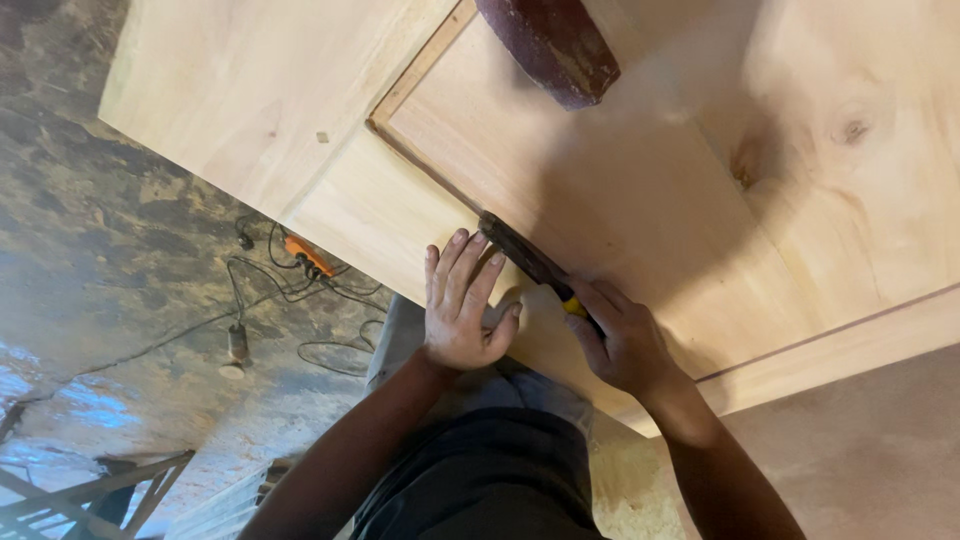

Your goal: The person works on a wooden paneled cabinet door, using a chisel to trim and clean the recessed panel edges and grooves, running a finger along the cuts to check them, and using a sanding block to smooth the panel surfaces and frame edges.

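Note:
A large pale wooden door panel (250,90) with a recessed inner panel and a dark groove fills the upper part of the head view. My right hand (625,340) grips the yellow-and-black handle of a chisel (525,255), whose dark blade lies along the groove near the panel's corner. My left hand (462,305) rests flat on the wood beside the blade, fingers spread and close to the tool. My dark shirt and grey trousers show below.
A folded piece of red-brown sandpaper (555,40) lies on the wood at the top. On the dusty floor at the left lie black cables and an orange tool (305,257). Wooden slats (120,495) sit at the bottom left.

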The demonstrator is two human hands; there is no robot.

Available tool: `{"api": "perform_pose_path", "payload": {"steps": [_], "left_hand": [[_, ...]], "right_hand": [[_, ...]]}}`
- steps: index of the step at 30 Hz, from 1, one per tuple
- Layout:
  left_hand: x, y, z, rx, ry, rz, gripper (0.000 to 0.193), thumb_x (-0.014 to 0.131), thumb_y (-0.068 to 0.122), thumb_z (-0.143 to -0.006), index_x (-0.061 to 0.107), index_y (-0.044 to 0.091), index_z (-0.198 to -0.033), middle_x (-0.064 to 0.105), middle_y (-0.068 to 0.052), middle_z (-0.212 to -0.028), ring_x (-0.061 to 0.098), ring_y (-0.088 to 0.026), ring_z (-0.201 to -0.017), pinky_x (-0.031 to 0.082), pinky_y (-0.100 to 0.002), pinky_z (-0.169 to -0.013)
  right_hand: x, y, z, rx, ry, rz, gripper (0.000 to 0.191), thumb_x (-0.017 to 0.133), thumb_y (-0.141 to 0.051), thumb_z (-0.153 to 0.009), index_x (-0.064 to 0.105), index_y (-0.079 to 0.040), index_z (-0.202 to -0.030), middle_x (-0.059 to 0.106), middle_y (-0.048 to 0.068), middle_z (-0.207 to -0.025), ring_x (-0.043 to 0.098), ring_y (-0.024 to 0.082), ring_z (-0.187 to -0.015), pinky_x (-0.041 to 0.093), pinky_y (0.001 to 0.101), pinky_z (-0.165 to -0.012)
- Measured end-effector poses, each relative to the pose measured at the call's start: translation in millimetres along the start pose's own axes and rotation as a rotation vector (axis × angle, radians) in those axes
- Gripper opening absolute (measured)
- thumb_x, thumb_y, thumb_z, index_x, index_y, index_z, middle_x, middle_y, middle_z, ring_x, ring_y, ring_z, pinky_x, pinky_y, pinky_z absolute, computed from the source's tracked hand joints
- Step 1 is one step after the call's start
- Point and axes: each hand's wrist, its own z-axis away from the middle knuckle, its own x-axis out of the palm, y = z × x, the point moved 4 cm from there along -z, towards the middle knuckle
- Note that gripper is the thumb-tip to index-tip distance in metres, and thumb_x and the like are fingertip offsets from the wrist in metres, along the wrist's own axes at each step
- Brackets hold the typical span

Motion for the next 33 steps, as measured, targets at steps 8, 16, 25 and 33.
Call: {"api": "perform_pose_path", "payload": {"steps": [8, 16, 25, 33], "left_hand": [[5.0, 0.5, 1.0, -0.002, 0.028, 0.010, 0.069, 0.077, 0.024, -0.088, 0.051, -0.001, -0.147, 0.045, -0.022, -0.158, 0.036, -0.041, -0.154, 0.012, -0.061, -0.129], [5.2, 2.2, -0.9, 0.018, 0.029, -0.032, 0.061, 0.077, 0.025, -0.085, 0.057, 0.005, -0.139, 0.051, -0.021, -0.151, 0.039, -0.040, -0.150, 0.014, -0.060, -0.129], [7.8, 4.2, -2.3, 0.028, 0.038, -0.060, 0.063, 0.076, 0.027, -0.084, 0.057, 0.007, -0.140, 0.053, -0.020, -0.150, 0.042, -0.039, -0.149, 0.014, -0.061, -0.129], [9.7, 3.6, -2.1, 0.026, 0.046, -0.058, 0.067, 0.076, 0.029, -0.083, 0.054, 0.008, -0.143, 0.054, -0.020, -0.148, 0.043, -0.039, -0.148, 0.014, -0.060, -0.129]], "right_hand": [[3.0, -3.8, -6.5, -0.046, 0.023, 0.005, 0.042, 0.069, -0.010, -0.092, 0.060, 0.001, -0.132, 0.069, 0.023, -0.112, 0.071, 0.039, -0.087, 0.058, 0.0409, -0.069], [-1.2, 0.7, -2.7, 0.038, -0.011, 0.006, 0.043, 0.068, -0.011, -0.091, 0.061, 0.000, -0.132, 0.071, 0.019, -0.106, 0.074, 0.033, -0.079, 0.059, 0.0376, -0.063], [-2.5, 7.8, -1.1, -0.040, 0.009, 0.052, 0.040, 0.070, -0.013, -0.091, 0.062, 0.000, -0.128, 0.070, 0.022, -0.112, 0.072, 0.038, -0.086, 0.058, 0.0399, -0.068], [-0.4, 4.6, -2.6, 0.007, -0.002, 0.015, 0.040, 0.071, -0.011, -0.090, 0.062, 0.002, -0.127, 0.070, 0.021, -0.108, 0.071, 0.038, -0.084, 0.057, 0.0407, -0.066]]}}
